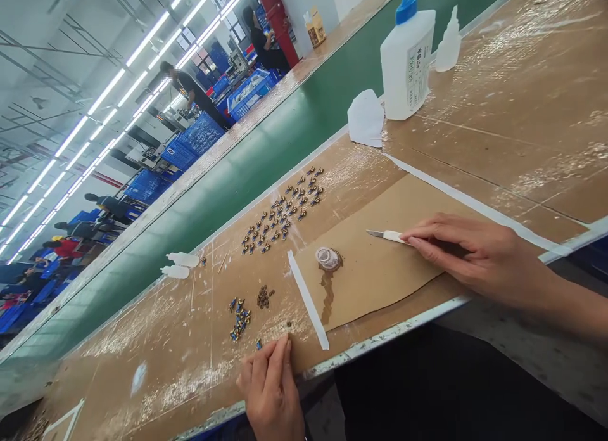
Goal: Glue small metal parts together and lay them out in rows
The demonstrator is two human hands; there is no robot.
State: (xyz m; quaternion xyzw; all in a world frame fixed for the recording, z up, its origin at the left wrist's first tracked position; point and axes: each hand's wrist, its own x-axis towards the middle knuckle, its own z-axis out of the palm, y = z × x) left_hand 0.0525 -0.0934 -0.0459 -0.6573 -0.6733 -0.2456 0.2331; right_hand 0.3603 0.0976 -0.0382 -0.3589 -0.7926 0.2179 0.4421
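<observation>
Between thumb and fingers, my right hand (460,248) grips a small knife (392,236) with a white handle, its thin blade pointing left above a cardboard sheet (380,276). On that sheet stands a small clear jar (327,258), with a wet brown streak below it. My left hand (273,384) rests at the table's front edge, fingers pressed together; whatever they hold is hidden. Just beyond its fingertips lie a single blue-and-gold piece (259,344) and a tiny dark bead. A heap of blue-and-gold pieces (240,319) and a pile of brown beads (263,296) are farther back.
Several blue-and-gold pieces (280,214) stand in rows beyond the cardboard. A large white bottle with a blue cap (407,64), a dropper bottle (449,45) and a white paper (365,119) are at the back right. Two small bottles (183,260) lie left. Co-workers are in the background.
</observation>
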